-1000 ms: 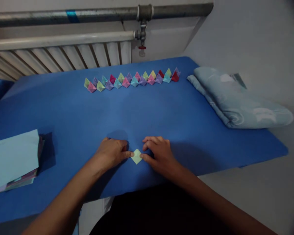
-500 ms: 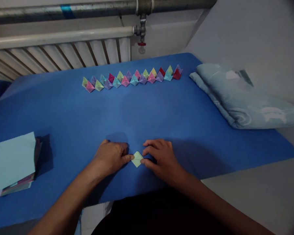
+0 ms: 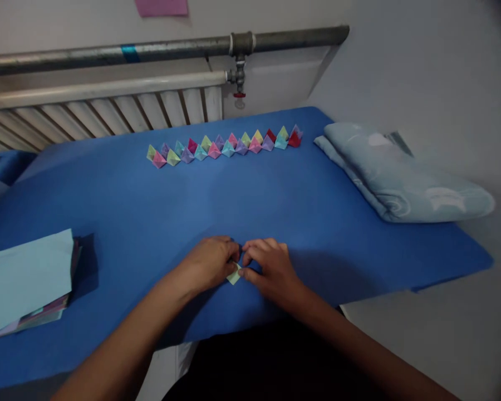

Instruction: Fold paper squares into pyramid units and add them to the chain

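A small folded yellow-green paper (image 3: 234, 275) lies on the blue surface near its front edge. My left hand (image 3: 211, 262) covers the paper's upper left part, with thumb and index finger closed on it. From the right, my right hand (image 3: 269, 270) touches the paper's right corner with the thumb, its other fingers curled just above. Two staggered rows of small folded paper pieces (image 3: 227, 148) in pink, green, purple, blue, yellow and red stand farther back.
On the left is a stack of coloured paper sheets (image 3: 29, 278), light blue on top. A folded pale blue blanket (image 3: 401, 172) lies at the right. Behind the blue surface (image 3: 162, 206) are a radiator (image 3: 129, 114) and a metal pipe (image 3: 183, 49).
My left hand has moved right and over the paper's upper left part, hiding more of it. My right hand stays nearly in place. The view has tilted up a little.
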`<state>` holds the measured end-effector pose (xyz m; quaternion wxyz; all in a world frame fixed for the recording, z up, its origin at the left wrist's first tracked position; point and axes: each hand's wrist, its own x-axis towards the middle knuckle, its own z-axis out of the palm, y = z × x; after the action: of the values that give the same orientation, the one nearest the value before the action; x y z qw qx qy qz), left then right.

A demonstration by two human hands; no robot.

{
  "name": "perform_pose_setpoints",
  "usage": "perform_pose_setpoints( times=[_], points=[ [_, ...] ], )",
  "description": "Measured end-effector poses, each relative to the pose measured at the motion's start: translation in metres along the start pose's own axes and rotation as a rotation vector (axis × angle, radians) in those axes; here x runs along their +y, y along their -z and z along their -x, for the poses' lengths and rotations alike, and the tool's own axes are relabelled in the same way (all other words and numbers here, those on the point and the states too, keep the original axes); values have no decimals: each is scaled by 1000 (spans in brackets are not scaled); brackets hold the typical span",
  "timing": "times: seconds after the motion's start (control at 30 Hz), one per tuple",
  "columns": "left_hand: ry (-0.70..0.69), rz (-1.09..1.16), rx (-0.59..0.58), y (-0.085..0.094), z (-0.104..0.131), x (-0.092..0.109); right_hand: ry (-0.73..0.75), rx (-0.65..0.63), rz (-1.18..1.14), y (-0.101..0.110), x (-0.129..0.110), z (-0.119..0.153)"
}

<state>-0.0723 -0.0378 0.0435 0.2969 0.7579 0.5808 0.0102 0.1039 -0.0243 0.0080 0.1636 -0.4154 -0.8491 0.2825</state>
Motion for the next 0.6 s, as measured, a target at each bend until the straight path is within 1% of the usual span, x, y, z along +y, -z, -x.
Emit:
perform_pose_setpoints(
  times=[0.1,0.23,0.33,0.5,0.6],
  points=[
    [43,-12,-40,3,-3,5,5,7,6,1,1,0],
    [77,-34,-47,5,-2,10,25,36,17,0,3,2],
    [70,-63,-44,4,0,12,32,62,-16,2,5,5],
    [28,-114,20,-5,5,10,-79,163,-175,12,13,16],
    [90,-4,55,-9,11,6,-77,176,-182,15,15,20]
  ],
)
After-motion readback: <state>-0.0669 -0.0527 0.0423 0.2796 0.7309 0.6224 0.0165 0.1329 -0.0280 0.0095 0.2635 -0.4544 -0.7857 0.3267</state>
